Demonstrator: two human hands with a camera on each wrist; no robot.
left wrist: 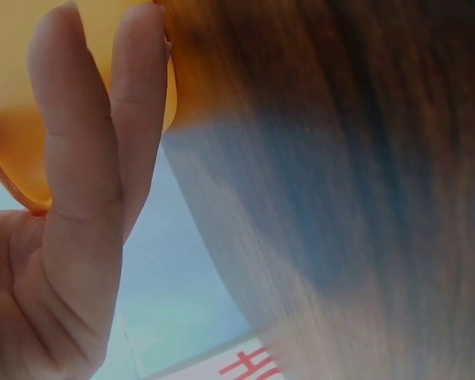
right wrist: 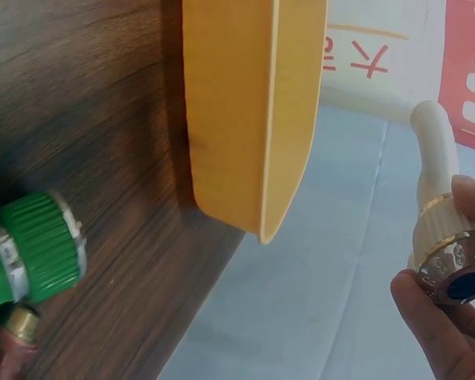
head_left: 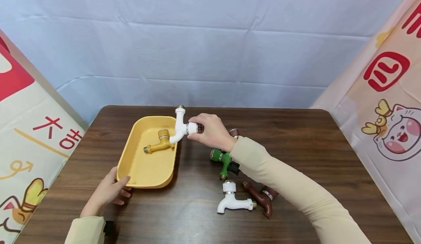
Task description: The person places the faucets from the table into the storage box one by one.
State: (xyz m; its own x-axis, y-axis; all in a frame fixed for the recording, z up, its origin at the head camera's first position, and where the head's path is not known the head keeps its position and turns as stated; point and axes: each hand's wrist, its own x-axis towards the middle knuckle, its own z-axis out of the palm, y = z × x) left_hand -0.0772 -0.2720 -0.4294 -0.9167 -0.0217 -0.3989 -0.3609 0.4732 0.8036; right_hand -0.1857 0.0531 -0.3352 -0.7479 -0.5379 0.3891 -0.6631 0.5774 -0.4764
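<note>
My right hand (head_left: 212, 130) pinches a white faucet (head_left: 179, 127) by its ribbed knob, raised over the right rim of a yellow plastic basin (head_left: 144, 172). In the right wrist view, thumb and fingers sit around the faucet's knob (right wrist: 451, 257), which has a dark blue cap. Inside the basin lies a yellow faucet (head_left: 159, 146), partly overlapped by the white spout. At the basin's near left corner, my left hand (head_left: 106, 191) grips the rim, thumb over the edge and fingers outside. The left wrist view shows fingers (left wrist: 79, 150) against the basin wall.
Right of the basin on the wooden table (head_left: 194, 214) lie a green faucet (head_left: 225, 160), another white faucet (head_left: 230, 200) and a dark red faucet (head_left: 261, 198). Another knob (head_left: 234, 133) shows behind my right wrist. Cloth backdrops (head_left: 210, 54) stand behind and on both sides.
</note>
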